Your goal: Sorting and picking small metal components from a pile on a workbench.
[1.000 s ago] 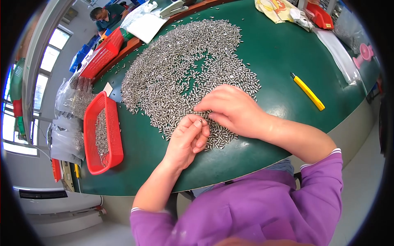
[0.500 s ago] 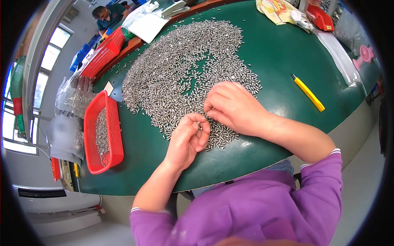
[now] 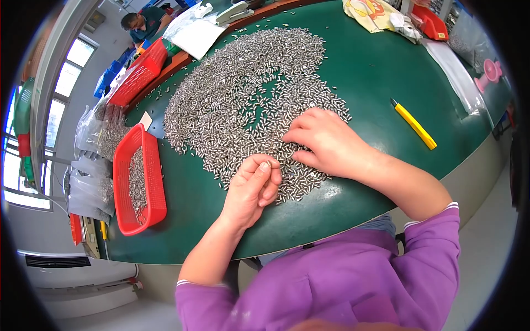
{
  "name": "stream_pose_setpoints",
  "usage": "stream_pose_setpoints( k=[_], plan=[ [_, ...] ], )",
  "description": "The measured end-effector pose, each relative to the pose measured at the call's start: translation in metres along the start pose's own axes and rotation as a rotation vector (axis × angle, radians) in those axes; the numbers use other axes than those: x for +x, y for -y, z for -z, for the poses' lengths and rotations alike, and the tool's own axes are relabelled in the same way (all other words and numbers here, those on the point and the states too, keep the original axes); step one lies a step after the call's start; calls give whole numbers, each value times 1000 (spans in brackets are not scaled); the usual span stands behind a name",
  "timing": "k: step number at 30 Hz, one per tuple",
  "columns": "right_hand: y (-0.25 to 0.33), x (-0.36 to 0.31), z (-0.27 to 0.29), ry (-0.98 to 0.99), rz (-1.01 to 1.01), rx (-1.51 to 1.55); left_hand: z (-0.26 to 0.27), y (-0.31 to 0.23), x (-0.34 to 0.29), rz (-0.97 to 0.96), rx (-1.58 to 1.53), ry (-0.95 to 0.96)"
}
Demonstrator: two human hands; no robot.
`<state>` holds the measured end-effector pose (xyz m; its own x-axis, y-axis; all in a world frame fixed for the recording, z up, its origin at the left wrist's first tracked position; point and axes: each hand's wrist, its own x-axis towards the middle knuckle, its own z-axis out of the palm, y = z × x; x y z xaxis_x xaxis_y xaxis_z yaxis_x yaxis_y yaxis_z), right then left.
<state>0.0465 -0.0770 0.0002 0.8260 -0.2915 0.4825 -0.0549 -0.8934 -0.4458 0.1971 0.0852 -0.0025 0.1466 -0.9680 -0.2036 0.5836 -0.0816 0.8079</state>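
A wide heap of small, silvery, cylindrical metal parts (image 3: pixel 221 105) covers much of the green tabletop (image 3: pixel 364 94). At the heap's near edge my left hand (image 3: pixel 251 187) is closed, palm turned up, thumb pressed against the curled fingers; what it holds, if anything, is hidden. Just to its right my right hand (image 3: pixel 326 140) rests over the parts with thumb and fingers apart, and nothing shows between them. To the left stands a red plastic basket (image 3: pixel 160 190) holding a layer of the same parts.
A yellow utility knife (image 3: pixel 414 126) lies to the right. Filled clear bags (image 3: pixel 91 182) sit beyond the basket. Another red basket (image 3: pixel 138 74) and a white sheet (image 3: pixel 196 33) are at the far left, where a person (image 3: pixel 146 25) sits. A patterned cloth (image 3: pixel 372 14) lies at the back.
My right hand has drawn away from my left, its fingers parting. My left thumb has closed onto its fingers.
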Motion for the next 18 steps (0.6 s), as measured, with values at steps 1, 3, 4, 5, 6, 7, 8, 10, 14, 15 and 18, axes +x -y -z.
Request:
stream_pose_setpoints(
  k=[1,3,4,5,6,7,8,10,14,15,18],
  plan=[
    [-3,-2,-2,60,-12,-21,0,0,0,10,16,-3],
    [-2,-2,-4,120,-25,-42,0,0,1,21,33,-7],
    [0,0,-6,167,-25,-106,1,0,1,28,23,0],
    [1,1,-7,214,-25,-171,1,0,1,34,13,7],
    [2,1,-8,213,-25,-171,1,-1,1,34,14,8],
    [1,1,-9,148,0,-139,1,-1,0,31,-3,7],
    [1,2,-10,83,25,-107,0,-2,0,27,-19,6],
    [2,4,-6,16,33,33,-2,-2,1,30,-17,-13],
    [11,8,-3,-90,119,302,-1,1,1,26,62,6],
    [10,7,-6,-98,166,273,-2,1,0,26,23,16],
    [12,6,-9,-11,179,346,2,3,-1,44,56,-16]
  ],
)
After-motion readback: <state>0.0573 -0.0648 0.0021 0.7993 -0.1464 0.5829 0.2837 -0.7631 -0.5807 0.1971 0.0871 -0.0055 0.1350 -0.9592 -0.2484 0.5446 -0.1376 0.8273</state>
